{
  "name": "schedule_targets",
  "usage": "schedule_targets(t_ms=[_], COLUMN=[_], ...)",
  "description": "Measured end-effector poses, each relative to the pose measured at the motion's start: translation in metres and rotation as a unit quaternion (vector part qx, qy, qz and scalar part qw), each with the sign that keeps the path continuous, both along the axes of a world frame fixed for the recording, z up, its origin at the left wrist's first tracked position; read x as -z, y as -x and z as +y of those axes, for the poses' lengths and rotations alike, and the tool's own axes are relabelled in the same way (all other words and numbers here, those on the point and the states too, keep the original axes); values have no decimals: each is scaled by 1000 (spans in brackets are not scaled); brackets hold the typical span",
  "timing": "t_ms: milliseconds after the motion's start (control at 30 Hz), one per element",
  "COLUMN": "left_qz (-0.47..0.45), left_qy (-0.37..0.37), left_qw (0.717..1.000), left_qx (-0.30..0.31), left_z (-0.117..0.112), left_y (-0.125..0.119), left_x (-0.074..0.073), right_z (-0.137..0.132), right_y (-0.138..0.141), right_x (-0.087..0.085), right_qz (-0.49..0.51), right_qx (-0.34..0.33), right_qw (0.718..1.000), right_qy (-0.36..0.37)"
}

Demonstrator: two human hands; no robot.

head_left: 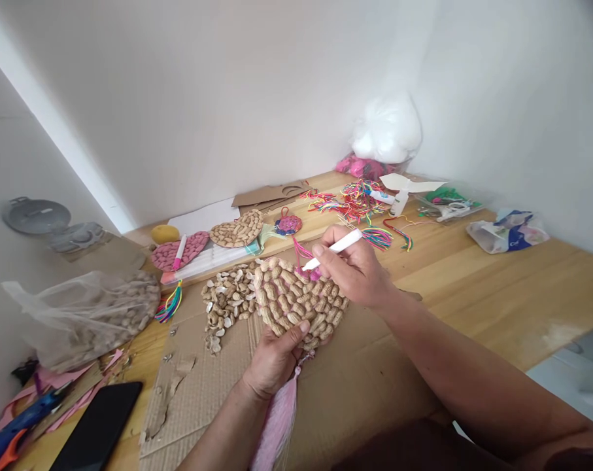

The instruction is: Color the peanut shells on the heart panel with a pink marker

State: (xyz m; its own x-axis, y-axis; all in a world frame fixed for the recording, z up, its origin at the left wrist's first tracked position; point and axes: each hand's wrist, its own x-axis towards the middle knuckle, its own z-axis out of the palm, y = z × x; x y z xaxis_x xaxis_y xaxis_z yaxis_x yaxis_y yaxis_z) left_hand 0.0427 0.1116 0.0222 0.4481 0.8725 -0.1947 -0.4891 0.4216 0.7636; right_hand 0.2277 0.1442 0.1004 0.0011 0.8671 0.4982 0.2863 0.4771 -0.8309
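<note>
My left hand (279, 356) grips the lower edge of a heart-shaped plaque (296, 297) covered in peanut shells, thumb on top and fingers hidden beneath. A pink tassel (281, 418) hangs from its lower tip, and a pink cord loop (302, 250) rises from its upper edge. My right hand (350, 265) is closed around a white marker (339, 247). The marker's tip points down-left at the top of the plaque, where several shells are coloured magenta (310, 273). Whether the tip touches a shell I cannot tell.
Loose peanut shells (230, 294) lie on the cardboard sheet (198, 392). Behind are a pink heart (191, 248) with a pink marker (180, 252) and an uncoloured heart (237, 229). Coloured threads (355, 199) lie at the back; a phone (100, 425) and glue gun (21, 422) are at left.
</note>
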Motion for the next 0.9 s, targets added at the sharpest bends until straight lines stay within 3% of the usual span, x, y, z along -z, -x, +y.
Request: schedule_targets(t_ms=[200,433,667,900], left_qz=[5,-19,-64,-89], left_qy=[13,44,41,32], left_qw=[1000,998,995,992], left_qx=[-9,32,59,85], left_z=[1,3,5,7], left_y=[2,10,14,18], left_x=[2,6,10,10], right_z=[-3,-4,-14,-17], right_y=[-2,2,5,6], right_x=[-6,-5,-13,-13], right_qz=[-22,85,120,79], right_qx=[-1,16,25,-41], right_qw=[1000,995,987,995], right_qy=[0,-52,-101,-46])
